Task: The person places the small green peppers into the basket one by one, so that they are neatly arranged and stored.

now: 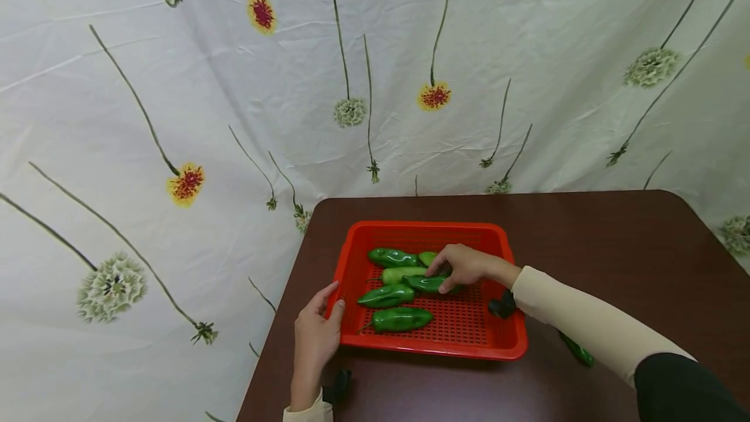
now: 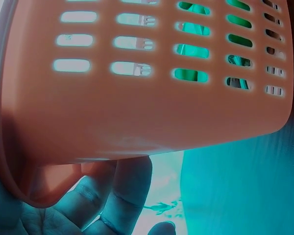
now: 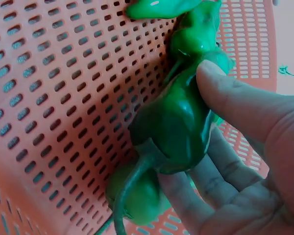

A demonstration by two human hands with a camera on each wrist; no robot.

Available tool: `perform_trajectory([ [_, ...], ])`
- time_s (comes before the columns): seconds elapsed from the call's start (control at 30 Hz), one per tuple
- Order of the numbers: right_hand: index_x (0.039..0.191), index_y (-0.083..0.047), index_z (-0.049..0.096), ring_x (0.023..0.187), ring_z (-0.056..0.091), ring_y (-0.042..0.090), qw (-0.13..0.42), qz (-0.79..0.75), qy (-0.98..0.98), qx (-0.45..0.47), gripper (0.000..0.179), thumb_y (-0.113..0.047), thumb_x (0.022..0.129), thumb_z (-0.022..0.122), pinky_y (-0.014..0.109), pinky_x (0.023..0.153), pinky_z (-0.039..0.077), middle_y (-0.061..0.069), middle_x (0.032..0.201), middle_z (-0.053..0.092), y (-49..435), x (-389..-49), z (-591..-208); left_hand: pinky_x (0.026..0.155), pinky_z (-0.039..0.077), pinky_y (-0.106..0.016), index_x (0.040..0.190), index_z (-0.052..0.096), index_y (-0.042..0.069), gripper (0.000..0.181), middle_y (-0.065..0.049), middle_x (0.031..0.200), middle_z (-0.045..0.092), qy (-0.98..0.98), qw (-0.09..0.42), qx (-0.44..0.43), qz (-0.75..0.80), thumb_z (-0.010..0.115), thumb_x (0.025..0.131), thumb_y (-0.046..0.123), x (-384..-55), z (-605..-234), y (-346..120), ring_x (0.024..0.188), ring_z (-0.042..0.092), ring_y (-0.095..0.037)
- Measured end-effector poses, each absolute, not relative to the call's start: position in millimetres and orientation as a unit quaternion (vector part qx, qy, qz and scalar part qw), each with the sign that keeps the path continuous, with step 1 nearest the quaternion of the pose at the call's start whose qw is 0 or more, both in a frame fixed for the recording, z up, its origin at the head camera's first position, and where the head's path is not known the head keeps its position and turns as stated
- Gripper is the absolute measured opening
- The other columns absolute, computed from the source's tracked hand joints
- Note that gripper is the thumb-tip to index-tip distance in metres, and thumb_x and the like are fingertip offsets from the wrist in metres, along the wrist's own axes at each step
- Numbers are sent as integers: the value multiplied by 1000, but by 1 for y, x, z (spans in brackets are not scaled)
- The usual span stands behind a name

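Observation:
A red plastic basket (image 1: 457,327) with a slotted floor stands on the table, several green peppers inside it. My left hand (image 1: 316,331) grips its left rim, thumb over the edge. From below, the left wrist view shows fingers (image 2: 132,191) curled under the rim beside the basket's wall (image 2: 137,112). Inside the basket, my right hand (image 1: 469,267) holds a dark green pepper (image 3: 176,117) between thumb and fingers, its stem pointing away from the fingertips. Other peppers lie close by: a lighter one (image 1: 401,274) behind it, one (image 1: 387,295) to its left and another (image 1: 401,320) nearer the front.
The dark brown table (image 1: 597,246) extends to the right of the basket. One more green pepper (image 1: 577,349) lies on it, partly hidden by my right forearm. A white cloth (image 1: 387,148) printed with flowers hangs behind the table and along its left side.

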State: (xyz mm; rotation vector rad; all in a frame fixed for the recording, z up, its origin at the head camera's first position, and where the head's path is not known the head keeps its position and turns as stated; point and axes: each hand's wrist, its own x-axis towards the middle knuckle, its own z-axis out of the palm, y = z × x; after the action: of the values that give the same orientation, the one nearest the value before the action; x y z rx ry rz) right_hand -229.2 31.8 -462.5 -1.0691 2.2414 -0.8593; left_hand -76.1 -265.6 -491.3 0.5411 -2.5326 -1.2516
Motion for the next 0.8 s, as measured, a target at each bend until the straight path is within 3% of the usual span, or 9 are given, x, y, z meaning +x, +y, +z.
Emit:
perform_trajectory([
  [0.33,113,-15,69,102,63,18,163,-238,865,-412,41,-19,73,80,33,85,53,0,112,68,19,-224,-475,67,58,-35,123,59,37,36,-5,107,70,-872,126,190,-434,64,88,30,-76,-491,-266,81,69,-18],
  [0.53,111,-14,70,103,63,18,152,-204,873,-416,40,-18,73,80,34,86,52,0,111,69,15,-221,-476,67,58,-36,123,59,37,37,-5,108,70,-869,127,189,-440,65,88,29,-77,-491,-265,82,69,-19],
  [0.8,103,-13,73,93,66,16,130,-175,876,-430,36,-17,69,83,31,77,55,1,104,71,18,-219,-476,66,58,-35,123,59,36,37,-5,106,70,-867,129,188,-444,65,87,28,-78,-492,-266,81,69,-18],
])
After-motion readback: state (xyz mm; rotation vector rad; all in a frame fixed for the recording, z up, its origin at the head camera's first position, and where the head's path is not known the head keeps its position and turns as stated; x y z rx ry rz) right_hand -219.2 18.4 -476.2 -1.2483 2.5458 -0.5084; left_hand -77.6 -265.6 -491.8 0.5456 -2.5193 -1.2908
